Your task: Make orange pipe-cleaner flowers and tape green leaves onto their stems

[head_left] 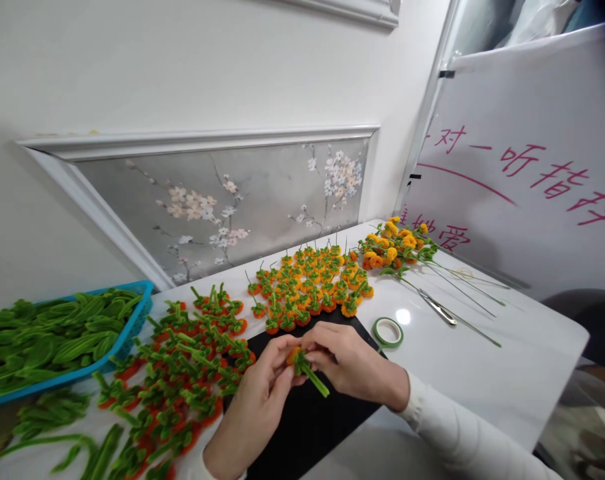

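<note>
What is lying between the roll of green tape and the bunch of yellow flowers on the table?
In the head view, bare white table lies between the green tape roll and the yellow flower bunch; only a lamp's glare shows there. The metal scissors lie off to the right.

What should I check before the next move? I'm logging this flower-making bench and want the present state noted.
1. Piece held by both hands: ok; left hand and right hand pinch the small orange piece with a green stem.
2. Work over the black mat: ok.
3. Green tape roll close to the right hand: ok.
4. Metal tool lying apart from the hands: ok.
5. Blue basket holds green leaves: ok.
6. Stem firmly fixed: cannot tell.
</note>
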A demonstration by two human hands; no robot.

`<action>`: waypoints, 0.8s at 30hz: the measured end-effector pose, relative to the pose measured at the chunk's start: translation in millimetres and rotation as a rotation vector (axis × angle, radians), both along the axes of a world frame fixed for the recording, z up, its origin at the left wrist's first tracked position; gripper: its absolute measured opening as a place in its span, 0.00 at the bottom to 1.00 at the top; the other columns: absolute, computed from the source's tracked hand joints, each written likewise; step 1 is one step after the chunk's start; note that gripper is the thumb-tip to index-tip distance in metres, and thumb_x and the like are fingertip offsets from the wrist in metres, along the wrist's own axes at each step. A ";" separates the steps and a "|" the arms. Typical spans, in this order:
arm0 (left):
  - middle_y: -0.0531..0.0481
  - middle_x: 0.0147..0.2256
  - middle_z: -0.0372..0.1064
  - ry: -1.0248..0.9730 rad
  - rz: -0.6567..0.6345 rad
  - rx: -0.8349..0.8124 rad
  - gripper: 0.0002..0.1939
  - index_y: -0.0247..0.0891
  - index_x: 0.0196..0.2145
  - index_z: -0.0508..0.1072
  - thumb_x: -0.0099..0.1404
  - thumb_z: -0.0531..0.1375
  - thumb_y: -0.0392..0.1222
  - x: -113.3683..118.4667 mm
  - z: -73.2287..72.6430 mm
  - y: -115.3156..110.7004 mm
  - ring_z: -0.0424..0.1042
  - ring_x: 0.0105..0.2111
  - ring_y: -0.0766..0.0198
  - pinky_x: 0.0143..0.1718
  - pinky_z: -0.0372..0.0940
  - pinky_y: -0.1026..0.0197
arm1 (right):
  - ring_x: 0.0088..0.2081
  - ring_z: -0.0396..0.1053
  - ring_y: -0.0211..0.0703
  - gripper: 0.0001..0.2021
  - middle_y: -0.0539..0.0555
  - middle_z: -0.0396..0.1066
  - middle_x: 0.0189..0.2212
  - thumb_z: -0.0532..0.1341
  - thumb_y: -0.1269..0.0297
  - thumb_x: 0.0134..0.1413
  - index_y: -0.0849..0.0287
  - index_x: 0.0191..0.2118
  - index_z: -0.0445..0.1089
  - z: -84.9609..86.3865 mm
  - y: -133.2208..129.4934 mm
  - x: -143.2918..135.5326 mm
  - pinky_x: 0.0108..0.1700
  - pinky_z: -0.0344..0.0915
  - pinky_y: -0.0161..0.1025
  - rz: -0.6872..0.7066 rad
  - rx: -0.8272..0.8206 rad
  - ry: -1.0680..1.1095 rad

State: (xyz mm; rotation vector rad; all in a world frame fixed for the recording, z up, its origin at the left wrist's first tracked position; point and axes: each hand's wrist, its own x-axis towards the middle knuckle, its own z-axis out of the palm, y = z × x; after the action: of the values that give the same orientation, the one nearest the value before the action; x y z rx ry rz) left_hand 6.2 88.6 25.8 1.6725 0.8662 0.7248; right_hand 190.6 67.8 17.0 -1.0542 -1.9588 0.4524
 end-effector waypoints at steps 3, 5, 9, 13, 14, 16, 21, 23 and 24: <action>0.46 0.47 0.71 -0.010 0.022 0.004 0.12 0.43 0.46 0.68 0.63 0.56 0.37 1.1 0.6 -0.7 0.72 0.47 0.56 0.46 0.69 0.57 | 0.35 0.68 0.39 0.08 0.55 0.68 0.34 0.51 0.74 0.59 0.60 0.39 0.65 0.0 -1.2 -0.9 0.37 0.65 0.33 -0.005 0.042 -0.079; 0.46 0.44 0.73 -0.001 0.049 0.028 0.11 0.41 0.43 0.70 0.61 0.58 0.36 2.6 0.7 -0.8 0.73 0.45 0.56 0.46 0.69 0.58 | 0.34 0.68 0.39 0.08 0.55 0.68 0.33 0.50 0.73 0.61 0.61 0.39 0.65 -0.5 -1.8 -1.6 0.36 0.65 0.33 -0.017 0.063 -0.132; 0.45 0.41 0.74 0.021 0.049 0.031 0.11 0.40 0.43 0.70 0.62 0.56 0.36 5.9 0.4 -1.0 0.74 0.43 0.56 0.43 0.70 0.57 | 0.30 0.66 0.38 0.08 0.54 0.67 0.29 0.49 0.73 0.61 0.61 0.36 0.65 -1.7 -3.0 -2.1 0.32 0.62 0.32 -0.043 0.135 -0.247; 0.45 0.40 0.74 -0.013 0.033 -0.092 0.11 0.38 0.43 0.70 0.61 0.57 0.39 7.1 2.1 -1.7 0.75 0.41 0.55 0.40 0.72 0.56 | 0.28 0.65 0.38 0.06 0.53 0.67 0.29 0.52 0.72 0.60 0.61 0.35 0.65 -0.3 -5.2 -3.0 0.30 0.59 0.34 -0.094 0.228 -0.402; 0.44 0.40 0.74 -0.030 0.035 -0.128 0.12 0.38 0.42 0.70 0.61 0.58 0.41 6.9 2.7 -1.5 0.75 0.40 0.55 0.41 0.72 0.56 | 0.29 0.65 0.39 0.05 0.54 0.67 0.29 0.52 0.71 0.60 0.61 0.35 0.65 0.1 -5.5 -3.7 0.31 0.60 0.35 -0.097 0.258 -0.430; 0.44 0.39 0.75 -0.056 0.042 -0.192 0.13 0.37 0.42 0.70 0.60 0.60 0.42 6.1 3.8 -0.6 0.75 0.39 0.55 0.40 0.72 0.55 | 0.30 0.66 0.40 0.06 0.55 0.68 0.29 0.51 0.71 0.61 0.62 0.37 0.65 0.5 -5.5 -5.2 0.33 0.60 0.37 -0.094 0.314 -0.457; 0.45 0.39 0.74 -0.096 0.083 -0.302 0.12 0.38 0.40 0.70 0.58 0.62 0.42 2.9 9.6 1.7 0.75 0.39 0.57 0.40 0.72 0.57 | 0.33 0.67 0.40 0.09 0.56 0.70 0.33 0.48 0.74 0.62 0.61 0.40 0.65 2.4 -3.7 -4.2 0.35 0.62 0.36 -0.078 0.297 -0.310; 0.46 0.40 0.74 -0.123 0.088 -0.320 0.11 0.38 0.40 0.69 0.59 0.61 0.41 1.2 13.3 1.5 0.74 0.39 0.59 0.42 0.71 0.59 | 0.36 0.68 0.39 0.09 0.56 0.70 0.36 0.49 0.73 0.62 0.61 0.43 0.64 5.7 -3.5 -1.6 0.37 0.64 0.35 -0.096 0.228 -0.129; 0.46 0.39 0.74 -0.136 0.087 -0.320 0.11 0.39 0.41 0.69 0.60 0.61 0.40 0.4 15.0 1.2 0.74 0.39 0.60 0.42 0.70 0.60 | 0.37 0.67 0.39 0.09 0.56 0.69 0.37 0.49 0.72 0.62 0.61 0.44 0.64 7.7 -3.6 -0.2 0.38 0.64 0.35 -0.105 0.205 -0.040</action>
State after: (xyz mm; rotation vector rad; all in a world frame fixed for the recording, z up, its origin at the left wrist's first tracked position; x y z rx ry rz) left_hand 6.6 89.8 40.8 1.2942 0.9100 0.7086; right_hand 190.4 64.2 24.7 -1.0344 -1.9271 0.1696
